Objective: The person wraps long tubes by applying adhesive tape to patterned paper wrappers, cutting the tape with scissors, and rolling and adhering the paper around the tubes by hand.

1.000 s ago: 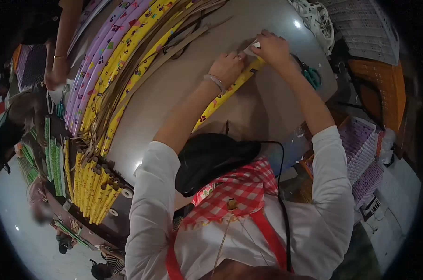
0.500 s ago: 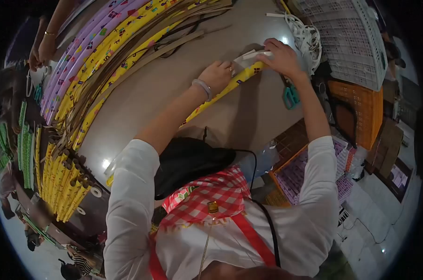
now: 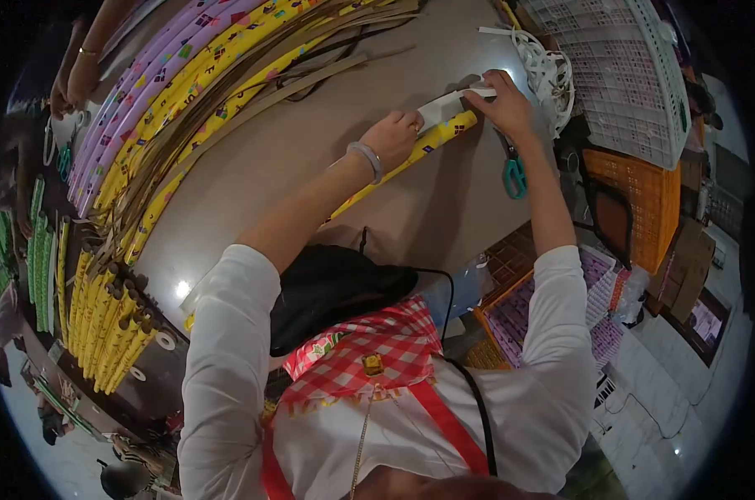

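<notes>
My right fingers (image 3: 482, 104) pinch the far end of a white flap (image 3: 444, 110) along the yellow patterned tube (image 3: 437, 140), which slants over the surface (image 3: 227, 200) before me, while my left fingers (image 3: 407, 122) curl at its near end — pinching or pressing, I cannot tell. I judge the step as managing that flap, the next move calling for even tension. Teal scissors (image 3: 515, 177) and white strips (image 3: 548, 79) lie rightward, lilac rolls (image 3: 157, 71) leftward — an orange crate (image 3: 640, 196) and white basket (image 3: 611, 71) stand beyond the edge.
</notes>
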The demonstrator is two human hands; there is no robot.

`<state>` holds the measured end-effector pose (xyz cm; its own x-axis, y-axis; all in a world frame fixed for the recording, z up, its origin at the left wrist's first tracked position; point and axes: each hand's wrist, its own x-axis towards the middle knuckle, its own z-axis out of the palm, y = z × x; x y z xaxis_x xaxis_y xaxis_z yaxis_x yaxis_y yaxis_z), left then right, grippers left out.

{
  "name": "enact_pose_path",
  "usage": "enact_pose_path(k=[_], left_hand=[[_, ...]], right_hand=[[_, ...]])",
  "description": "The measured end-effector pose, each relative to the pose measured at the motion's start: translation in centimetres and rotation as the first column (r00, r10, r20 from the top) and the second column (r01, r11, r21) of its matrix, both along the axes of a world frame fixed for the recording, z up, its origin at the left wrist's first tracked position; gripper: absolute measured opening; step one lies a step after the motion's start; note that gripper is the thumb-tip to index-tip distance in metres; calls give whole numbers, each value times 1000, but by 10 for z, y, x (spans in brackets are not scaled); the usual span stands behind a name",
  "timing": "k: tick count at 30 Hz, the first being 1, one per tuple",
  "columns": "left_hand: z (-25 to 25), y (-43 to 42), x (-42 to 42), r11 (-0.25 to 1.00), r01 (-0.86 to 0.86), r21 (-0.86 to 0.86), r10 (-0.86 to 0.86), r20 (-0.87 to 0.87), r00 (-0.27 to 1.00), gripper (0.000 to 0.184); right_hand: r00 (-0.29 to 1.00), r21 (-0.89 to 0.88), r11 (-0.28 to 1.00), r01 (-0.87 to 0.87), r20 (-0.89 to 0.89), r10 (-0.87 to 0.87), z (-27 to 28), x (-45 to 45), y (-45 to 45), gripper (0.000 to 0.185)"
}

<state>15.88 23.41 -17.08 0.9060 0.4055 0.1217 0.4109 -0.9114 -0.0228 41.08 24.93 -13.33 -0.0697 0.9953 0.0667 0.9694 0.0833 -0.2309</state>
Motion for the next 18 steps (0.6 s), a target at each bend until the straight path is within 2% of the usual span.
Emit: enact_pose_path(k=[4, 6, 13, 15, 16, 18], left_hand=[[2, 1, 0, 1000, 8, 5, -8, -21, 1000, 22], [1, 1, 0, 997, -20, -68, 21, 12, 1000, 24], [-2, 4, 0, 1000, -3, -1, 3, 100, 995, 23], [2, 4, 0, 1000, 6, -1, -6, -7, 1000, 24], [6, 5, 0, 1000, 8, -1, -8, -9, 1000, 24], [12, 5, 0, 999, 35, -23, -38, -151, 988, 31]], right_hand=[[999, -14, 999, 44, -9, -44, -3, -2, 1, 46], [998, -36, 997, 65, 19, -65, -6, -2, 3, 47], [993, -46, 992, 116, 29, -115, -3, -9, 3, 45], [988, -54, 990, 130, 89, -125, -5, -10, 4, 43], [988, -53, 990, 132, 87, -127, -5, -11, 4, 43], [990, -30, 991, 133, 56, -131, -6, -12, 3, 42]])
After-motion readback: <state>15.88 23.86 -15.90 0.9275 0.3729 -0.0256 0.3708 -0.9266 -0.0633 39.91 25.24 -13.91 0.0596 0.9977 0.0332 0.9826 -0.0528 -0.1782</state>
